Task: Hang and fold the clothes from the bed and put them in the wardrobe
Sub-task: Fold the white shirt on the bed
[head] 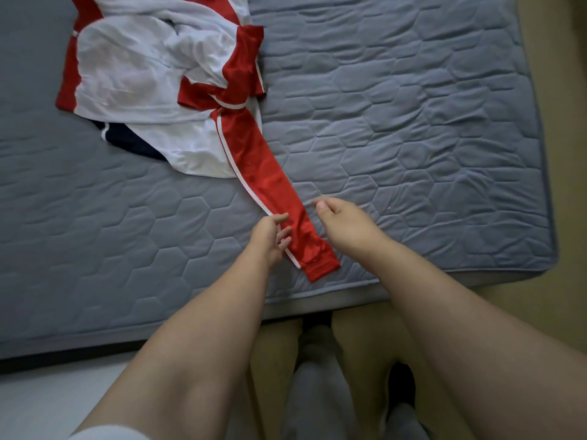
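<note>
We judge the jacket (127, 74) light, soft, slippery; best taken by its sleeve (270, 179) at the bed's (413, 122) near edge. Left hand (268, 238) fingers (281, 218) touch it, grip unclear; right hand (343, 223) relaxed, empty

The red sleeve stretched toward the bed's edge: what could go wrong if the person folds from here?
1. The jacket is bunched, with the other sleeve crossed over it; folding now may trap creases.
2. A dark garment lies partly under the jacket; pulling the red sleeve could drag it along.
3. The cuff lies near the mattress edge and might slip off; the right hand holds nothing.
</note>
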{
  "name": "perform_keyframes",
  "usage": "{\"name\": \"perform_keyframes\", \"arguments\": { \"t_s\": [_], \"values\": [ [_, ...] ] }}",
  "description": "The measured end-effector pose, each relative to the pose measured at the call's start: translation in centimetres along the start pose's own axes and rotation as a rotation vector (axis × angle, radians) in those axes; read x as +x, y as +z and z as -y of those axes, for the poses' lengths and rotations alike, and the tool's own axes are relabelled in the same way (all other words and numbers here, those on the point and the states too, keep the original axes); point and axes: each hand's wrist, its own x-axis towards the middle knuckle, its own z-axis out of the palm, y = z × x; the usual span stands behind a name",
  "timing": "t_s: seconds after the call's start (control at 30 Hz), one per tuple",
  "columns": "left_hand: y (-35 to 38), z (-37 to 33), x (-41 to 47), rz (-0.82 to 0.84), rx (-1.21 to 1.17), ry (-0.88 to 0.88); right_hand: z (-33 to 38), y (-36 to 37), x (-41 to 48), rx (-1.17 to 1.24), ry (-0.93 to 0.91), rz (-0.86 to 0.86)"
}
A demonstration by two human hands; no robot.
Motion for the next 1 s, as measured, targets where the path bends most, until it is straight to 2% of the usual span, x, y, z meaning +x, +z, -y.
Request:
{"name": "perform_keyframes", "arguments": {
  "t_s": [0.1,0.27,0.37,0.6,0.77,0.83,0.9,1.0],
  "values": [
    [0.0,-0.1,-0.3,0.041,-0.057,0.071,-0.1,0.2,-0.7,-0.01,0.025,-0.005],
    [-0.9,-2.1,-5.9,-0.045,0.195,0.469,1.8,-0.6,-4.0,-0.006,0.026,-0.02],
    [-1.7,-5.1,-13.0,-0.035,0.14,0.574,4.8,-1.9,-7.4,0.022,-0.022,-0.018],
    [-4.1,-9.0,-30.9,-0.031,0.013,0.669,12.1,-5.6,-17.4,0.063,-0.17,-0.083],
    [-4.8,-9.2,-43.3,0.126,-0.003,0.752,15.0,-8.0,-24.8,0.022,-0.299,-0.127],
    [-4.7,-8.6,-48.0,0.174,0.128,0.878,15.5,-9.1,-27.6,0.021,-0.341,-0.138],
    [-4.1,-8.0,-51.9,0.136,0.243,1.018,15.6,-10.2,-30.2,0.02,-0.356,-0.148],
    [-3.0,-7.4,-57.5,0.112,0.267,1.185,15.4,-12.2,-33.5,0.046,-0.393,-0.168]
  ]
}}
